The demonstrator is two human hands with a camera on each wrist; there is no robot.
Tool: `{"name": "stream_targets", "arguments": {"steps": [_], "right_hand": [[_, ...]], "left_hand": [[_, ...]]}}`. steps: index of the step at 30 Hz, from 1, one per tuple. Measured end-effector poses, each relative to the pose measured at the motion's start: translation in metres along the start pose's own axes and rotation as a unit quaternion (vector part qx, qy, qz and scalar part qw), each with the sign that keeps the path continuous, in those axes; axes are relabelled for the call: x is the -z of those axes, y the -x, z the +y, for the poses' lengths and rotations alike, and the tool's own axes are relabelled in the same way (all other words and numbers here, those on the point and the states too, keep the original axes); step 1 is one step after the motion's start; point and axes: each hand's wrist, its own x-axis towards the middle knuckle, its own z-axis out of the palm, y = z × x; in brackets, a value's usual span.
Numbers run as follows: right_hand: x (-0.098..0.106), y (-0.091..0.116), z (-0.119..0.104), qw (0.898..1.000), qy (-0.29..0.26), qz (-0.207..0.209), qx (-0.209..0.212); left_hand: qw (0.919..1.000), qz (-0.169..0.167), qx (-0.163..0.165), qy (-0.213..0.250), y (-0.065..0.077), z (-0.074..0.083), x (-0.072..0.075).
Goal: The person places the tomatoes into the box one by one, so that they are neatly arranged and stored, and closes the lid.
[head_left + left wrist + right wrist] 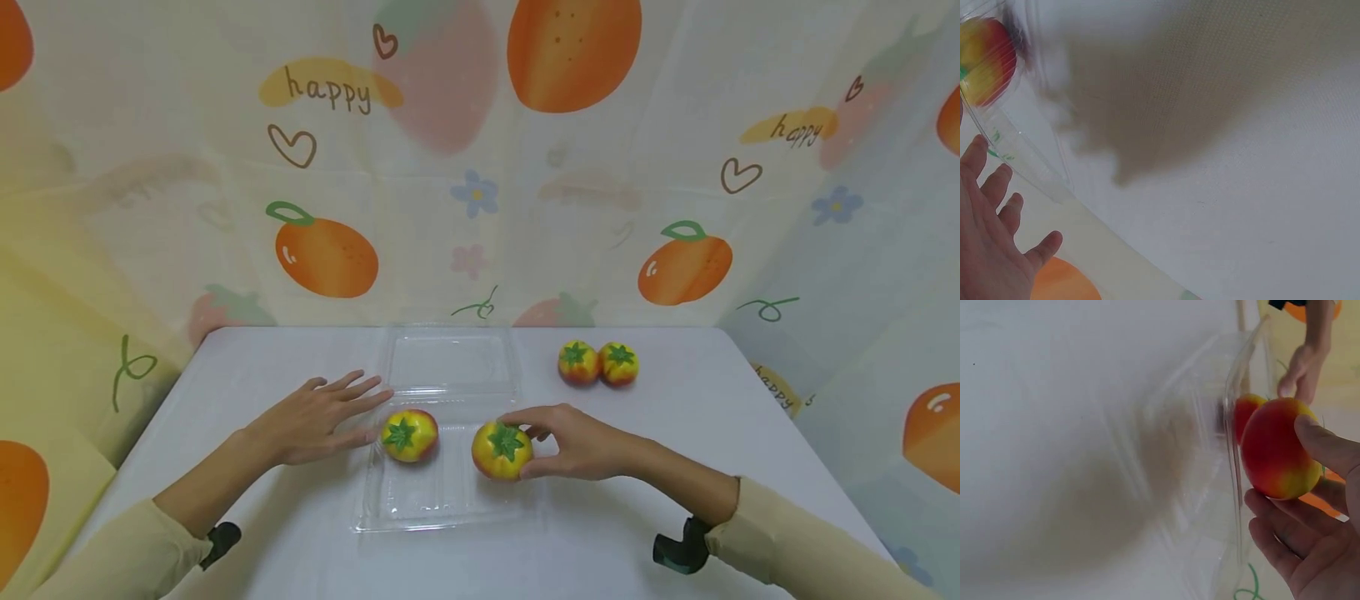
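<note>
Between its thumb and fingers, my right hand (581, 442) holds a round yellow-and-red fruit with a green leafy top, like a persimmon (495, 460), over the right part of a clear plastic box (420, 510). In the right wrist view, the red underside of this persimmon (1275, 450) faces the camera. A second persimmon (408, 436) sits in the left part of the box. My left hand (318, 421) is spread with straight fingers at the box's left edge, its fingertips close beside that second persimmon. The left wrist view shows the left fingers (1009, 212) near the box wall.
The box's clear lid (453, 360) lies folded back, away from me. Two more persimmons, one on the left (578, 363) and one on the right (618, 364), stand side by side at the back right of the white table (675, 400). A fruit-printed cloth (420, 208) hangs behind.
</note>
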Motion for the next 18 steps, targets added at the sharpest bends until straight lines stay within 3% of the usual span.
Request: {"name": "stream_targets", "arguments": {"steps": [10,18], "right_hand": [[-0.021,-0.018,-0.006,0.997,0.017,-0.070,-0.004],[-0.026,-0.030,-0.016,0.995,0.048,-0.091,0.010]], "left_hand": [[1.0000,0.002,0.001,0.003,0.000,0.003,0.002],[1.0000,0.001,0.000,0.008,0.002,0.001,0.001]]}}
